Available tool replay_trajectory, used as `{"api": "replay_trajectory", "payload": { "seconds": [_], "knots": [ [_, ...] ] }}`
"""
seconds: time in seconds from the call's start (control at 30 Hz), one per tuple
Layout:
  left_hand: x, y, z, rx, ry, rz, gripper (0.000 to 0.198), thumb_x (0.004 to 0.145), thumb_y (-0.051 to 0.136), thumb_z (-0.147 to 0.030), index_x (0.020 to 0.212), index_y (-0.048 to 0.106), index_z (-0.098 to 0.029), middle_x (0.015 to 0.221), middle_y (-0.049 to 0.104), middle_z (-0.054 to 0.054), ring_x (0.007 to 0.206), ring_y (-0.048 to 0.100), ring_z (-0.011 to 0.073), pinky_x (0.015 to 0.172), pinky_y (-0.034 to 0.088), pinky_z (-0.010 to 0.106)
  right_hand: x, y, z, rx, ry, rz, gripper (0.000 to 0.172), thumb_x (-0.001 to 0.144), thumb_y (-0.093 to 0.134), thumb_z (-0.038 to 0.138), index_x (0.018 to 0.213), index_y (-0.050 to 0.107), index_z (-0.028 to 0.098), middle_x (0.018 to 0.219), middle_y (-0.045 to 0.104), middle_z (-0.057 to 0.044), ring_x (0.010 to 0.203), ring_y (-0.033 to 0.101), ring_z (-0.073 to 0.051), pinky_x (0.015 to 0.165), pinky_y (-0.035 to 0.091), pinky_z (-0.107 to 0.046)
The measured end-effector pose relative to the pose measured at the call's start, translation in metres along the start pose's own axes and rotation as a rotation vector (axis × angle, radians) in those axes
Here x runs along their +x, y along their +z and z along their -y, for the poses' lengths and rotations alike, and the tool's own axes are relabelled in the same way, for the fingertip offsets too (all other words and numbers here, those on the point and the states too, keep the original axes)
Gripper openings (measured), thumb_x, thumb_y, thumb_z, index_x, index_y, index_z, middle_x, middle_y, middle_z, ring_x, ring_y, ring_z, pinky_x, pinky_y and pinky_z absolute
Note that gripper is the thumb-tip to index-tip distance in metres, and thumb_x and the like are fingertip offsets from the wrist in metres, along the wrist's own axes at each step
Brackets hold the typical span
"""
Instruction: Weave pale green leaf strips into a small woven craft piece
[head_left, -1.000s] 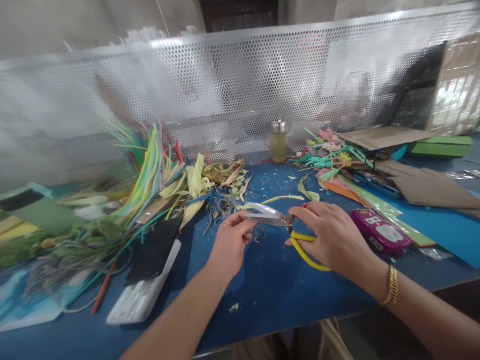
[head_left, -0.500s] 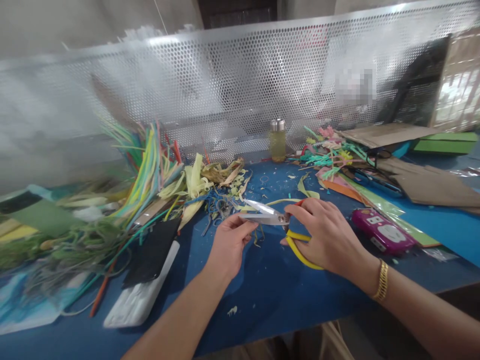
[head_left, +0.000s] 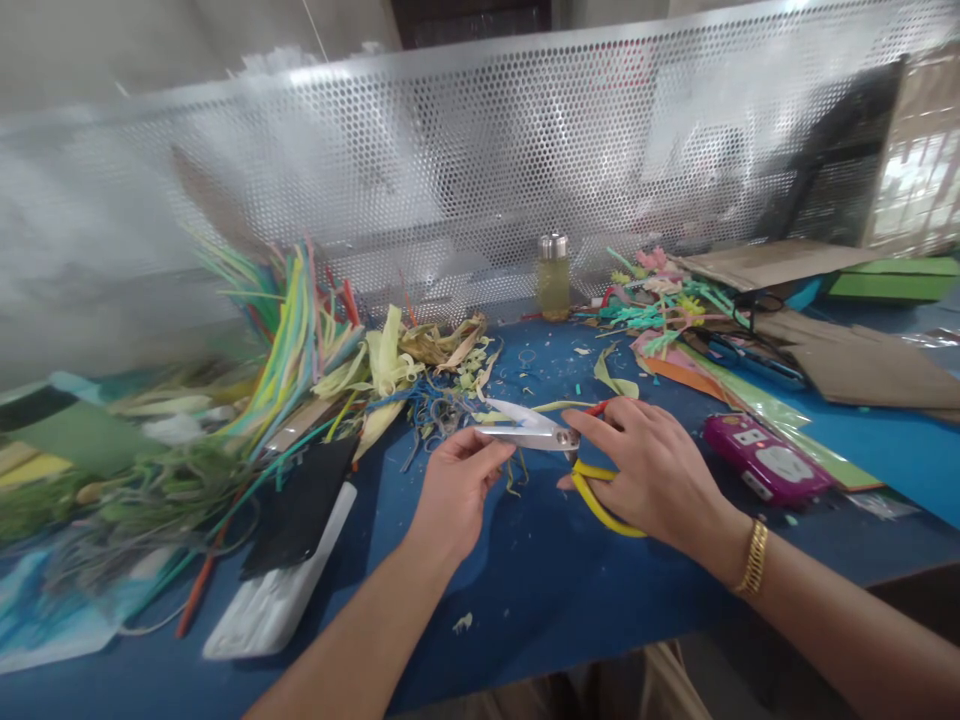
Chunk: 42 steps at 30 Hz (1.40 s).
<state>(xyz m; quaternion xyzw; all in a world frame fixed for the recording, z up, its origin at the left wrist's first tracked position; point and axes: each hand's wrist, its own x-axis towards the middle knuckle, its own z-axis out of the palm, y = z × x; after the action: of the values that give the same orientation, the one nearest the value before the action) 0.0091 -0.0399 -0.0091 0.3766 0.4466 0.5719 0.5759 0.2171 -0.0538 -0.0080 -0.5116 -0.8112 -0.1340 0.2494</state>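
Observation:
Scissors (head_left: pixel 532 437) with silver blades and yellow and red handles lie across the middle, blades apart and pointing left. My right hand (head_left: pixel 651 470) is wrapped round their handles. At the blade end, my left hand (head_left: pixel 459 488) is closed, thumb against fingers, by the lower blade; what it pinches is too small or hidden to name. A thin pale green strip (head_left: pixel 559 406) shows behind the blades, and thin curled pieces (head_left: pixel 514 480) hang below them. Pale dried husks (head_left: pixel 390 360) and blue string (head_left: pixel 431 405) lie beyond my left hand.
A lidded bottle (head_left: pixel 554 280) stands before the perforated metal screen (head_left: pixel 495 180). Coloured stems (head_left: pixel 292 340), a black phone-like slab (head_left: pixel 304 510) and a white object (head_left: pixel 281 590) are left on the blue table (head_left: pixel 517 620). Right are a purple device (head_left: pixel 765 460) and cardboard (head_left: pixel 877 365).
The view has shifted slightly and become sharper. Both hands keep nearly the same pose, with the scissor blades still apart.

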Motion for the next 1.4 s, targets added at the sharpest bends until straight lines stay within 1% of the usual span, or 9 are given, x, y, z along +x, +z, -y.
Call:
{"api": "replay_trajectory", "payload": {
  "seconds": [0.27,0.43,0.63,0.8,0.9,1.07,1.13,1.3,1.4],
  "knots": [
    [-0.001,0.001,-0.002,-0.034,-0.027,0.012,0.022,0.055,0.085,-0.021,0.061,0.065,-0.014,0.057,0.056,-0.004,0.051,0.045,0.0049,0.05,0.033,0.019,-0.003,0.001,-0.001,-0.032,0.008,-0.016,0.048,0.082,0.06,0.062,0.114,0.067,0.026,0.086,0.067,-0.006,0.077,0.061,-0.021,0.07,0.038,-0.032],
    [-0.001,0.002,-0.004,-0.025,-0.026,-0.015,0.024,0.054,0.087,-0.023,0.066,0.069,-0.014,0.06,0.058,-0.004,0.051,0.045,0.0037,0.047,0.033,0.017,-0.004,0.0,-0.002,0.124,0.06,-0.009,0.035,0.084,0.061,0.055,0.103,0.068,0.026,0.075,0.068,-0.002,0.067,0.062,-0.017,0.061,0.037,-0.028],
    [0.0,0.0,-0.005,-0.063,-0.068,-0.019,0.025,0.061,0.085,-0.025,0.075,0.067,-0.016,0.068,0.062,-0.003,0.058,0.054,0.0054,0.047,0.037,0.015,-0.003,0.001,-0.002,0.363,0.153,-0.067,0.048,0.08,0.065,0.058,0.111,0.06,0.022,0.089,0.068,-0.005,0.071,0.061,-0.017,0.062,0.043,-0.027],
    [0.003,0.0,-0.007,-0.215,-0.198,0.015,0.026,0.063,0.083,-0.017,0.079,0.062,-0.015,0.097,0.072,0.005,0.066,0.063,0.007,0.046,0.043,0.012,-0.002,0.003,-0.001,0.354,0.16,-0.039,0.049,0.081,0.063,0.059,0.111,0.06,0.021,0.086,0.065,-0.005,0.071,0.058,-0.017,0.063,0.043,-0.029],
    [0.005,-0.001,-0.007,-0.267,-0.199,-0.01,0.026,0.062,0.083,-0.013,0.078,0.062,-0.015,0.086,0.071,0.003,0.062,0.061,0.0052,0.044,0.042,0.01,-0.002,0.0,-0.001,0.228,0.122,-0.037,0.051,0.078,0.065,0.062,0.111,0.062,0.023,0.09,0.066,-0.006,0.078,0.061,-0.021,0.071,0.042,-0.033],
    [0.006,-0.003,-0.007,-0.264,-0.1,-0.066,0.028,0.06,0.083,-0.013,0.078,0.062,-0.017,0.063,0.062,-0.005,0.053,0.056,0.0043,0.042,0.039,0.01,-0.003,-0.005,0.002,0.097,0.059,-0.055,0.053,0.077,0.065,0.064,0.113,0.065,0.025,0.094,0.067,-0.008,0.085,0.063,-0.025,0.076,0.041,-0.037],
    [0.005,-0.002,-0.008,-0.271,-0.108,-0.039,0.026,0.061,0.083,-0.015,0.076,0.062,-0.016,0.064,0.062,-0.004,0.054,0.057,0.004,0.041,0.038,0.01,-0.004,-0.003,0.004,0.172,0.077,-0.037,0.052,0.076,0.067,0.062,0.112,0.065,0.025,0.09,0.068,-0.007,0.081,0.063,-0.023,0.073,0.042,-0.034],
    [0.006,-0.002,-0.008,-0.376,-0.195,0.018,0.024,0.063,0.081,-0.01,0.076,0.061,-0.016,0.088,0.071,-0.001,0.065,0.063,0.0062,0.047,0.046,0.012,-0.006,0.005,0.007,0.437,0.198,-0.005,0.048,0.079,0.067,0.057,0.113,0.062,0.023,0.087,0.069,-0.004,0.069,0.061,-0.017,0.062,0.045,-0.028],
    [0.008,-0.004,-0.007,-0.462,-0.227,0.014,0.023,0.065,0.08,-0.009,0.077,0.062,-0.018,0.084,0.07,-0.001,0.068,0.065,0.008,0.049,0.049,0.013,-0.005,0.008,0.006,0.476,0.216,-0.021,0.049,0.079,0.068,0.056,0.113,0.061,0.022,0.09,0.069,-0.005,0.07,0.062,-0.017,0.062,0.047,-0.028]
  ]
}}
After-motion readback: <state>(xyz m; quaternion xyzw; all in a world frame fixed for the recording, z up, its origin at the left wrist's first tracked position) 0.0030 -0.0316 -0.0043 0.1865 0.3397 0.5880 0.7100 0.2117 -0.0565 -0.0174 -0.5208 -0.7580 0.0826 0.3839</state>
